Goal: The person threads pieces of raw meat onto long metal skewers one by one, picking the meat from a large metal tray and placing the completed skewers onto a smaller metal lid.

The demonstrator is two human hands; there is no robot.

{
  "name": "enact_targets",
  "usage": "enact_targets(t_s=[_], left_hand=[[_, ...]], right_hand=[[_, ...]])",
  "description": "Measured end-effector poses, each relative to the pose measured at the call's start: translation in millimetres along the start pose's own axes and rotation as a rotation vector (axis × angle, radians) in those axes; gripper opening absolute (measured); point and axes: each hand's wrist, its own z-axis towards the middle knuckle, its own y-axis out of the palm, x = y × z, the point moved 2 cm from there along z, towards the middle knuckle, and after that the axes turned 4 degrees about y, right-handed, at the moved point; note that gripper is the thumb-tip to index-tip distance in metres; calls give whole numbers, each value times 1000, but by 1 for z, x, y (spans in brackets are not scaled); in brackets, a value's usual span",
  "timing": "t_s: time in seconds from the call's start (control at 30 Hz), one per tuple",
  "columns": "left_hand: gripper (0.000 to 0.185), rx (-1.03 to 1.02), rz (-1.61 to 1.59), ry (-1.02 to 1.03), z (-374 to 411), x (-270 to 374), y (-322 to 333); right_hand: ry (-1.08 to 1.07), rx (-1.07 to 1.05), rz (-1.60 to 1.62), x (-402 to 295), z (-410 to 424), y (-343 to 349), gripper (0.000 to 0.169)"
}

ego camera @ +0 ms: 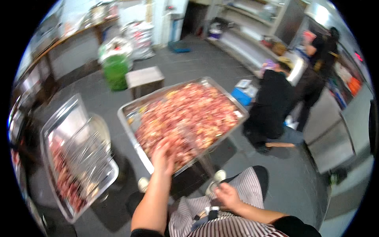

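A large metal tray (136, 149) heaped with small chunks of raw meat (189, 112) lies before me. My left hand (165, 155) is over the meat at its near left edge; blur hides whether the fingers hold a piece. Close to my striped apron (251, 226), my right hand (227, 195) is closed round one end of a long, thin utensil (204, 163). Motion blur hides what kind it is; its far part reaches over the meat. To the left, another metal tray (114, 174) holds more raw meat (65, 180) and a pile of metal skewers or wires (87, 151).
Past the large tray are a box-like stool (145, 77), a green bin (114, 69) and a filled sack (140, 40). Right of it stands a blue box (242, 96), beside a person in black (269, 103) low to the floor. More dark clothing shows behind. Shelves (245, 41) line the back.
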Motion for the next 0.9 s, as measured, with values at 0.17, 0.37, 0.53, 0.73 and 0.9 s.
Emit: enact_targets(t_s=[0.17, 0.37, 0.53, 0.73, 0.9], left_hand=[[27, 74, 41, -80, -6, 10, 12], [34, 48, 61, 27, -7, 20, 14], [30, 54, 55, 19, 0, 14, 11], [22, 128, 84, 46, 0, 17, 7], [18, 185, 108, 93, 0, 17, 0]], right_hand=[[119, -49, 173, -9, -7, -1, 5], [155, -69, 101, -16, -6, 2, 3], [166, -72, 119, -17, -4, -2, 3], [144, -99, 97, -16, -5, 3, 3], [158, -116, 62, -16, -8, 9, 4]])
